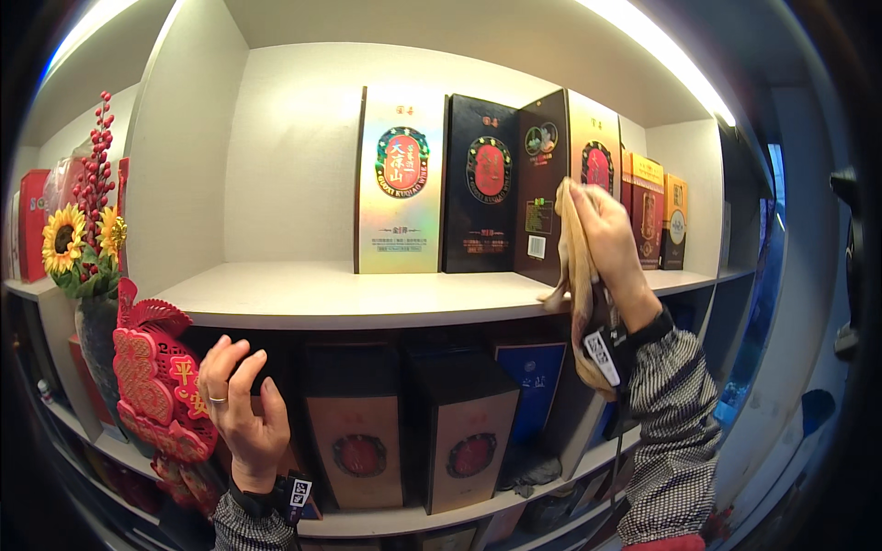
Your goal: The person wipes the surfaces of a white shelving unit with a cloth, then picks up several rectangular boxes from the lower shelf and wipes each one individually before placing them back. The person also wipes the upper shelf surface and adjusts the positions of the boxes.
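My right hand (610, 237) grips a tan cloth (579, 268) that hangs down over the shelf's front edge. Behind the cloth stands a gold-and-brown wine box (542, 165), turned so that its dark side shows, with part of its front covered by my hand. A black wine box (480, 182) and a gold wine box (402, 172) stand upright to its left on the pale shelf board (275, 293). Lower left, my left hand (244, 406) is raised with fingers apart and bent, holding nothing, beside a red hanging ornament (162, 386).
At the left stands a dark vase (96, 337) with an artificial sunflower (64, 238) and red berry stems (98, 158). Smaller boxes (645, 206) are at the shelf's right end. Below are brown boxes (362, 448) and a blue box (530, 386). A light strip (661, 55) runs overhead.
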Tool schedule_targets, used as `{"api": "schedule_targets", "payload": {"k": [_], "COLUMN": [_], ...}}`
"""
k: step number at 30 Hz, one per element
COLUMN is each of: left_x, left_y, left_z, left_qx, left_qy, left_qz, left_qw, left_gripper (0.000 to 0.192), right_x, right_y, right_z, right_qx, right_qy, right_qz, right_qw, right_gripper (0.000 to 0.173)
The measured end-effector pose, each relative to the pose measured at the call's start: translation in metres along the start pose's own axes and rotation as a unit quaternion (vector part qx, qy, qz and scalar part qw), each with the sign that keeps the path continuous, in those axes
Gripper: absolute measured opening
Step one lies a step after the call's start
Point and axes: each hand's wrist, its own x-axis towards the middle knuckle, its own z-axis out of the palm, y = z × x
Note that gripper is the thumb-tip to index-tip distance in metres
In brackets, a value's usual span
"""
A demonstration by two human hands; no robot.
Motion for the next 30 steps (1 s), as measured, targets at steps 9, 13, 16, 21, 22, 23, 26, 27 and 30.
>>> {"api": "schedule_targets", "payload": {"k": [9, 13, 16, 21, 22, 23, 26, 27, 30], "left_x": [0.012, 0.012, 0.014, 0.013, 0.013, 0.014, 0.017, 0.018, 0.024], "left_y": [-0.020, -0.029, -0.034, -0.035, -0.036, -0.035, -0.034, -0.033, -0.033], "left_z": [0.011, 0.010, 0.011, 0.006, 0.006, 0.005, 0.006, 0.006, 0.005], "left_qx": [0.045, 0.083, 0.092, 0.083, 0.084, 0.084, 0.091, 0.094, 0.101], "left_qy": [0.000, 0.002, -0.001, -0.022, -0.021, -0.022, -0.021, -0.020, -0.007], "left_qz": [-0.021, -0.011, -0.008, 0.003, 0.003, 0.003, 0.006, 0.005, 0.011], "left_qw": [0.999, 0.997, 0.996, 0.996, 0.996, 0.996, 0.996, 0.995, 0.995], "left_gripper": [0.036, 0.037, 0.038, 0.038, 0.039, 0.039, 0.041, 0.040, 0.039], "right_x": [0.073, 0.018, 0.001, 0.019, 0.019, 0.017, 0.006, 0.005, -0.003], "right_y": [-0.013, 0.004, 0.009, -0.011, -0.019, -0.029, -0.057, -0.061, -0.053], "right_z": [0.049, 0.043, 0.044, 0.080, 0.092, 0.102, 0.147, 0.164, 0.182], "right_qx": [-0.338, -0.366, -0.324, -0.396, -0.347, -0.336, -0.107, -0.082, -0.075], "right_qy": [-0.130, -0.443, -0.511, -0.544, -0.558, -0.563, -0.602, -0.615, -0.580], "right_qz": [-0.288, -0.188, 0.046, 0.136, 0.105, 0.107, -0.095, -0.089, -0.150], "right_qw": [0.887, 0.797, 0.795, 0.727, 0.746, 0.747, 0.786, 0.779, 0.797], "right_gripper": [0.044, 0.049, 0.054, 0.055, 0.053, 0.052, 0.048, 0.048, 0.047]}}
